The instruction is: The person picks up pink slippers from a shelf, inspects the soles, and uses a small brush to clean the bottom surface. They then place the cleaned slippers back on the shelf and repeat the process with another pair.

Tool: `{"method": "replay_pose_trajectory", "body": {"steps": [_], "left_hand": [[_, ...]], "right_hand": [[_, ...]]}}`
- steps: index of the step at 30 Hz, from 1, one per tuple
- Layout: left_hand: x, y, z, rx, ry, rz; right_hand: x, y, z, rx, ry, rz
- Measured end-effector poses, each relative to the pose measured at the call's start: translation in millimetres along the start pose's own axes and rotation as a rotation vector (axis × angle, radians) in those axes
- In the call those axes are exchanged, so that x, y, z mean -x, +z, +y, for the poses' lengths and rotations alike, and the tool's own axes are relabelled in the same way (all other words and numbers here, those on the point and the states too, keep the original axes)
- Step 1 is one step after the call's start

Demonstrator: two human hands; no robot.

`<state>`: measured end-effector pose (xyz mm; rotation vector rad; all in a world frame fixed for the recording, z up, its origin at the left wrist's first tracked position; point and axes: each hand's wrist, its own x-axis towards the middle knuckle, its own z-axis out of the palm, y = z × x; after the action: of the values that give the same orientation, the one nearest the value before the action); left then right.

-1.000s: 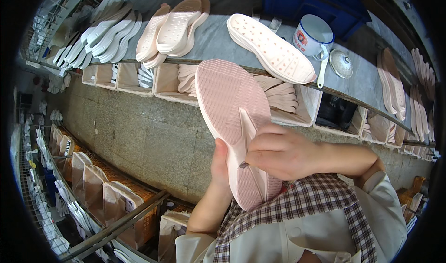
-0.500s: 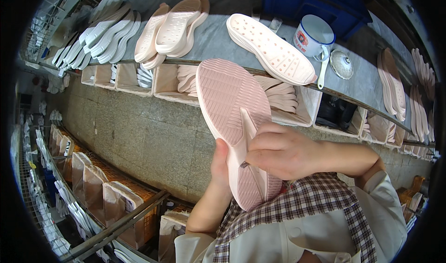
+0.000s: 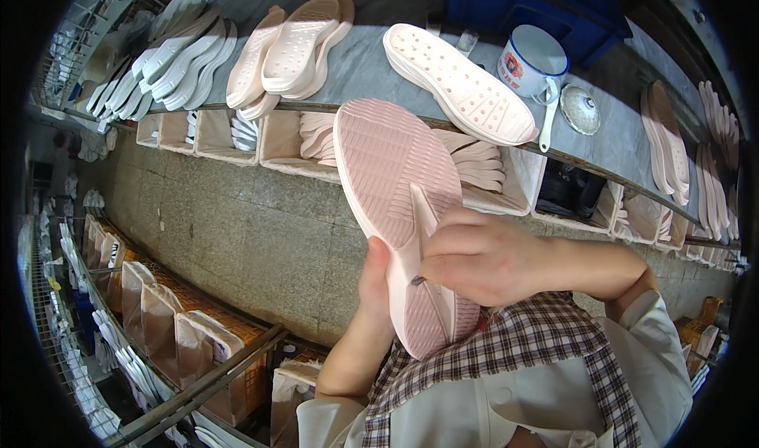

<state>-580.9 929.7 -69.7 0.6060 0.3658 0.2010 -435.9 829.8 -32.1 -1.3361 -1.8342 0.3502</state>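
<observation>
A shoe sole (image 3: 393, 159) with a ribbed pink tread and a pale rim is held up in front of my apron, tread side facing me. My left hand (image 3: 375, 283) grips its left edge, with the thumb along the rim and the other fingers hidden behind. Curled over the sole's narrow waist, my right hand (image 3: 489, 260) is closed around a thin, dark-tipped tool (image 3: 417, 280). Only the tip shows, against the groove between the tread patches; the fingers cover the rest.
Beyond the sole runs a grey bench (image 3: 360, 56) bearing a single pale sole (image 3: 462, 84), stacked soles (image 3: 304, 49), an enamel mug (image 3: 534, 60), its lid (image 3: 579, 109) and a white-handled tool (image 3: 548, 124). Lined bins (image 3: 229, 136) sit beneath. A metal rack rail (image 3: 202, 381) stands at lower left.
Both hands and the sole keep almost the same place. The dark tip at my right fingers has shifted very slightly.
</observation>
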Motion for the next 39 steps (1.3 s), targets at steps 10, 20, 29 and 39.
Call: {"method": "replay_pose_trajectory", "body": {"steps": [10, 20, 29, 39], "left_hand": [[-0.1, -0.9, -0.5, 0.010, 0.018, -0.040], [0.3, -0.1, -2.1, -0.094, 0.020, -0.038], [0.0, -0.9, -2.8, 0.002, 0.022, -0.046], [1.5, -5.4, -3.6, -0.018, 0.022, -0.056]], "right_hand": [[0.3, 0.2, -0.9, -0.007, -0.023, 0.029], [2.3, -1.6, -2.7, -0.018, -0.017, 0.000], [3.1, 2.9, -3.2, -0.029, -0.015, 0.019], [2.6, 2.7, -5.1, 0.015, -0.013, 0.059]]}}
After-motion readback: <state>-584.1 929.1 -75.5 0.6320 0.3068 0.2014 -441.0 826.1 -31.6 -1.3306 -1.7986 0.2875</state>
